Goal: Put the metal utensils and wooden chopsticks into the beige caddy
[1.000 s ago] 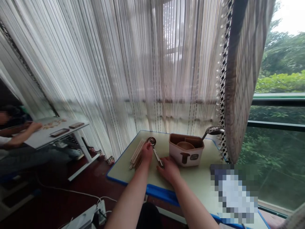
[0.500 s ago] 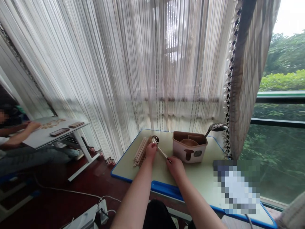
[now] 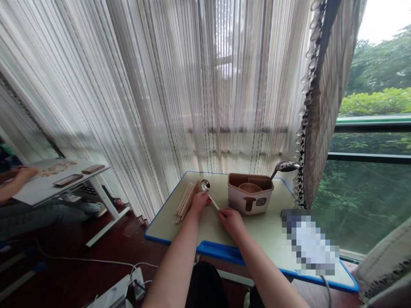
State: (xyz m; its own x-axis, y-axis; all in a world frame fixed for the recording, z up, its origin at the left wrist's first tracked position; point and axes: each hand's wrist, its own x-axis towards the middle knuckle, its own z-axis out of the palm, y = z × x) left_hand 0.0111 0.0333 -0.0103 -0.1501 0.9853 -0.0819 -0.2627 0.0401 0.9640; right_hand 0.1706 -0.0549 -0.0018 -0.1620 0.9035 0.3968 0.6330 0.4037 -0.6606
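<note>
So at this moment you had both hands down on the little blue-rimmed table, working on the metal spoon. The spoon lay at a slant across the tabletop, with its round bowl at the far end near the curtain and its thin handle running back toward you and to the right.

Your right hand had the near end of that handle, fingertips pinched closed around it. Your left hand sat higher up, right where the handle meets the bowl, with the fingers curled downward. It was touching the spoon, but honestly it's too small in the view to tell whether it really gripped it or just rested there.

Just to the left of that hand lay a bundle of wooden chopsticks, flat and roughly parallel to the table's left edge. On the other side, near your right hand but not touching it, stood a tan utensil holder with a brown inside. A ladle leaned out of its far right corner (bowl up, poking toward the patterned drape).

Way off to the left, another person's hand rested on a separate white table.
</note>
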